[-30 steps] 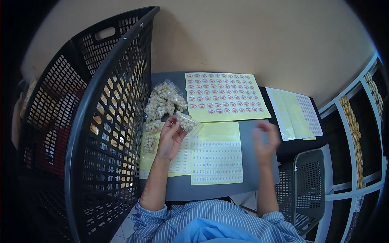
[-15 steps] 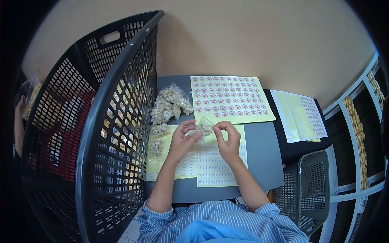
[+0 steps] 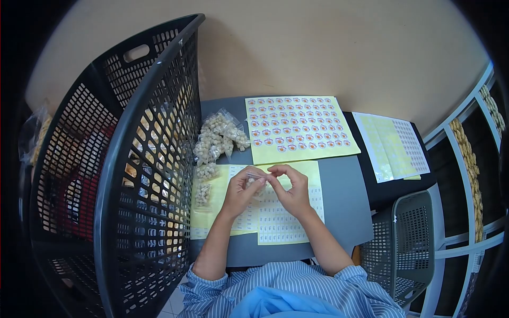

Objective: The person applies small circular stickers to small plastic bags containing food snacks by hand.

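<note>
Between my hands is a small clear plastic bag point(image 3: 257, 192) with pale round pieces in it, hanging below my fingers and partly hidden by them. My left hand point(image 3: 241, 195) is closed on one side of the bag's upper edge. On the other side my right hand point(image 3: 291, 192) pinches the same edge, fingertips close to the left ones. Beneath them lies a yellow-backed sheet of small printed labels point(image 3: 283, 225). Two more filled bags lie to the left, one bag point(image 3: 202, 195) flat on the yellow paper. Behind them is a pile of similar bags point(image 3: 217, 135).
A tall black perforated basket point(image 3: 148, 159) stands close on my left, with bagged goods behind its mesh. A sheet of round logo stickers point(image 3: 297, 124) lies at the back of the grey table point(image 3: 344, 196). To the right are more sheets point(image 3: 392, 148), a grey-green basket point(image 3: 413, 233) and a shelf rack point(image 3: 466, 180).
The bag has been turned from lying across my fingers to hanging with its edge up. My hands have come closer together. A person's hand at the far left is no longer visible.
</note>
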The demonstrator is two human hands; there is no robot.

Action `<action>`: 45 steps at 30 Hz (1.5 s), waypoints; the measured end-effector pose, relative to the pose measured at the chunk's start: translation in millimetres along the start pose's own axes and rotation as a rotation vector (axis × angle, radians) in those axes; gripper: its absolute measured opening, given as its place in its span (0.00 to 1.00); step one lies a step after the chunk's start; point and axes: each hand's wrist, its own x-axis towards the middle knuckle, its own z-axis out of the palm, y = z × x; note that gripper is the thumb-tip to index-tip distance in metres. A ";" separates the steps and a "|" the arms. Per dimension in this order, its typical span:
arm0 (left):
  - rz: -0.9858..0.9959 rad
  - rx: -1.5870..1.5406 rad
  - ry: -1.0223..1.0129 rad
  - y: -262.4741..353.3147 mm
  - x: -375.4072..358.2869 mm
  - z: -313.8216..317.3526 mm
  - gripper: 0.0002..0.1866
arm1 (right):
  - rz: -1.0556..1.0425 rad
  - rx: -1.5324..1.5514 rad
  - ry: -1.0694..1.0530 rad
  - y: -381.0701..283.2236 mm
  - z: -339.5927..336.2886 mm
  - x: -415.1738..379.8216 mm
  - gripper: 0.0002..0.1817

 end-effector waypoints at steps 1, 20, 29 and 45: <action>-0.003 -0.091 0.041 0.1 0.1 1.7 0.05 | -0.001 0.000 0.000 -3.4 2.5 1.0 0.07; 0.146 0.127 0.104 7.8 0.1 -4.2 0.10 | 0.001 0.017 0.061 6.6 0.3 0.6 0.03; -0.022 -0.061 0.094 -0.7 1.9 1.1 0.21 | 0.465 0.610 0.044 24.4 -1.2 -0.5 0.10; 0.039 -0.446 0.545 -13.1 7.9 -28.3 0.12 | 0.081 -0.330 -0.302 40.7 6.6 -16.6 0.17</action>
